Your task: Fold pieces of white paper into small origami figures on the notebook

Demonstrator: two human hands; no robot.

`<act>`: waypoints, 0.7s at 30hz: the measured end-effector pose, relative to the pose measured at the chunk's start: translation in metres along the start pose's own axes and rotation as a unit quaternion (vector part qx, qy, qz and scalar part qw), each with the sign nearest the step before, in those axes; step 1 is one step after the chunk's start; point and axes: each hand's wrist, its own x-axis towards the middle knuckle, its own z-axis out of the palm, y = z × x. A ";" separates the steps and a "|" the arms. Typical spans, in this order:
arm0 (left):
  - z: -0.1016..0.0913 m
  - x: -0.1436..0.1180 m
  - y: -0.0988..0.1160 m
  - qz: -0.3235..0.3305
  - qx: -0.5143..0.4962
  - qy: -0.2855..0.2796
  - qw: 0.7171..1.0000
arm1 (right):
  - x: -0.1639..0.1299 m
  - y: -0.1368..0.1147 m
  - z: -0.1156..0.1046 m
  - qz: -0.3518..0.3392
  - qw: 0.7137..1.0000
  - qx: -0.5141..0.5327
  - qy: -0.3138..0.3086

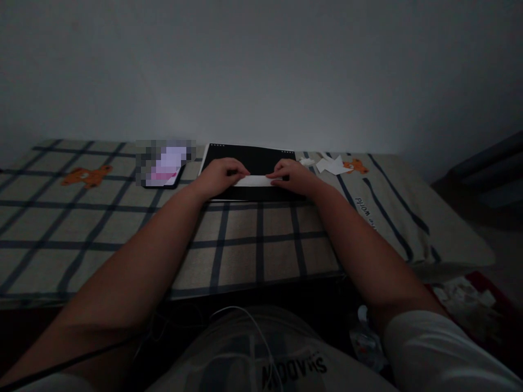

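A narrow white strip of paper [254,181] lies across a black sheet [249,158] with a pale edge and small white marks in its upper corners. My left hand [223,177] pinches the strip's left end, thumb and fingertips together. At the other end, my right hand [292,177] has its fingers closed on the strip in the same way. Both hands rest low over the black sheet. Whether the strip is folded is too small and dim to tell.
Left of the sheet is a phone [167,169] with a lit, blurred screen. White paper pieces [332,165] lie to the right. A checked cloth [241,239] covers the table, which meets a plain wall [261,71]. A white cable [249,318] hangs over my shirt.
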 end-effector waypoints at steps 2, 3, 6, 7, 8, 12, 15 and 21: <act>-0.001 0.000 -0.001 -0.005 -0.005 -0.010 1.000 | 0.000 -0.001 -0.001 0.002 1.000 0.002 -0.002; -0.002 0.000 -0.002 -0.007 -0.009 -0.018 1.000 | 0.000 -0.002 -0.001 0.004 1.000 0.003 -0.003; -0.004 -0.001 -0.004 -0.013 -0.023 -0.039 0.999 | -0.001 -0.004 -0.002 0.005 1.000 0.006 -0.004; -0.004 -0.001 -0.005 -0.016 -0.027 -0.044 0.999 | -0.001 -0.004 -0.002 0.006 1.000 0.006 -0.003; -0.005 -0.001 -0.005 -0.019 -0.030 -0.048 0.998 | -0.001 -0.004 -0.002 0.007 1.000 0.006 -0.003; -0.007 -0.001 -0.007 -0.030 -0.034 -0.056 0.997 | -0.001 -0.006 -0.003 0.014 1.000 0.007 -0.003; -0.008 -0.001 -0.009 -0.037 -0.031 -0.063 0.997 | -0.001 -0.007 -0.003 0.017 1.000 0.007 -0.005; -0.010 -0.001 -0.011 -0.035 -0.029 -0.077 0.996 | -0.001 -0.006 -0.003 0.018 1.000 0.000 -0.013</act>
